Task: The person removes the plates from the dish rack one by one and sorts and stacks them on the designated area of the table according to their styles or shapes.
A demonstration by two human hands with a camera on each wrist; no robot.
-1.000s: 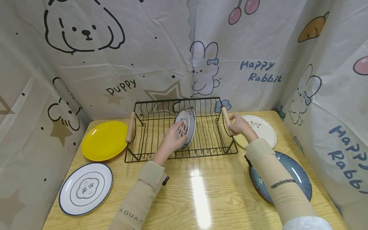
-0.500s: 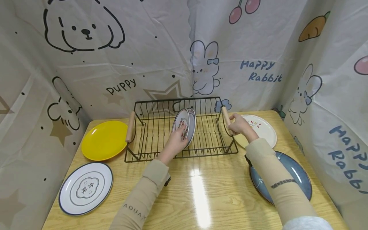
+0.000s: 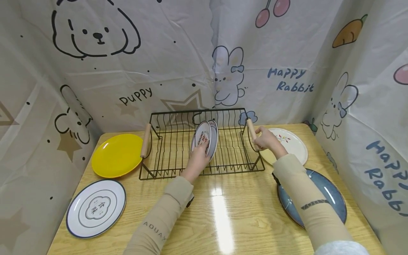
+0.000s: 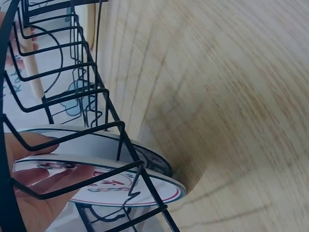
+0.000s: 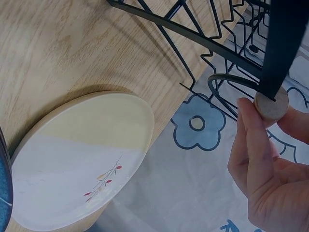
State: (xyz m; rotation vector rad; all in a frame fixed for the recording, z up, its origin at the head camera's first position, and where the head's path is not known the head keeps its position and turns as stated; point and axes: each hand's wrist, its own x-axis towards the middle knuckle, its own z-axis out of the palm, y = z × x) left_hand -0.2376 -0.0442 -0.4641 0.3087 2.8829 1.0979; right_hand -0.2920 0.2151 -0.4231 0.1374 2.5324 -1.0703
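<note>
A small white plate with a red pattern [image 3: 202, 132] stands on edge in the black wire dish rack [image 3: 229, 172]. My left hand [image 3: 197, 159] pinches this plate at its near edge. In the left wrist view the thumb lies on its back, between it and a second plate, and the fingers spread over its patterned face [image 4: 120, 188]. That second plate [image 3: 214, 141], greyish with a dark rim, stands just to the right, also on edge. My right hand [image 3: 269, 140] grips the round wooden handle [image 3: 251, 129] at the rack's right end; the right wrist view shows the handle's end [image 5: 271, 108] between fingers and thumb.
On the left of the wooden table lie a yellow plate [image 3: 116, 156] and a blue-rimmed white plate [image 3: 95, 209]. On the right lie a cream-and-white plate [image 3: 296, 145] and a blue plate [image 3: 331, 198], partly under the right forearm. A printed curtain [image 3: 178, 71] closes off the back and sides.
My left hand has slid a little right and down along the red-patterned plate, toward its near edge. The right hand keeps its hold on the rack handle.
</note>
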